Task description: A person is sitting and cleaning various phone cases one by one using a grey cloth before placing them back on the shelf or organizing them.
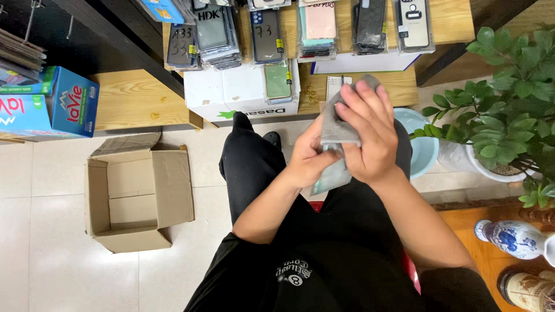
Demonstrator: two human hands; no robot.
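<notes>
Both hands clamp one grey phone case (338, 124): right hand (365, 132) wrapped over it, left hand (309, 159) gripping beneath.

Grey phone case (335, 124): mostly covered by right hand (367, 136), and left hand (309, 159) hides its lower edge. Left fingers tucked behind case, can't see them. Up-left of fingers, stacked cases (217, 34) cut off by top edge. Far right, plant (509, 98) and vase (514, 238) cut by frame.
</notes>
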